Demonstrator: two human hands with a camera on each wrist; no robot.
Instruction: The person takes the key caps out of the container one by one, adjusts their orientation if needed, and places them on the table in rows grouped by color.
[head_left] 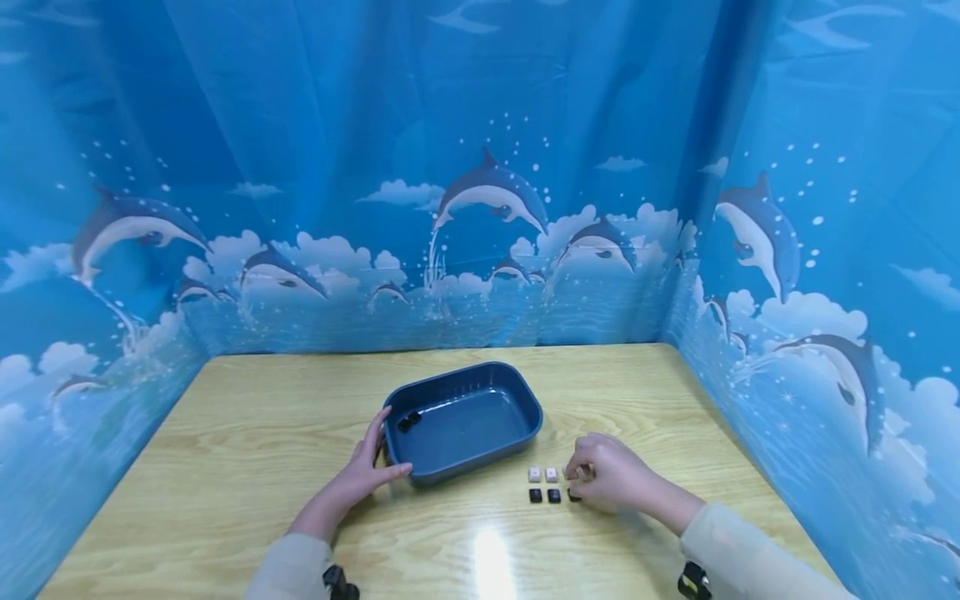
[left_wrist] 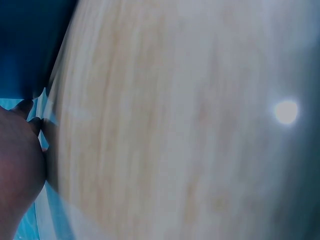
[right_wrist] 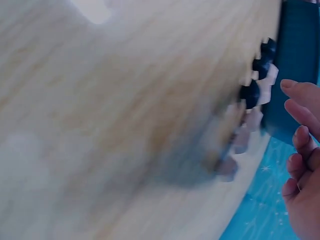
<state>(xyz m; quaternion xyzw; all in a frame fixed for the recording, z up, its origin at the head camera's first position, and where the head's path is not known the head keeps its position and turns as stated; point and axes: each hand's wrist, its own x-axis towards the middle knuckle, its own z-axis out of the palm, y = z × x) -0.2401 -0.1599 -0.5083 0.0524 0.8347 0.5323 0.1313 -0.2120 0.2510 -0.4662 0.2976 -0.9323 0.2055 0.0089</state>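
A dark blue rectangular tray point(head_left: 465, 467) sits on the table with two small black keycaps point(head_left: 409, 422) in its left end. My left hand point(head_left: 363, 471) touches the tray's near left corner, thumb and fingers spread along its rim. Right of the tray lie small keycaps, white ones point(head_left: 535, 474) in a back row and black ones point(head_left: 536, 496) in front. Over the right end of these rows is my right hand point(head_left: 607, 471), covering part of them. In the right wrist view its fingers point(right_wrist: 300, 95) are bent and apart, nothing seen between them.
The wooden table point(head_left: 262, 433) carries everything here. A blue curtain point(head_left: 337, 167) printed with dolphins hangs behind it and along both sides. Dark wrist devices point(head_left: 693, 581) sit at both sleeves.
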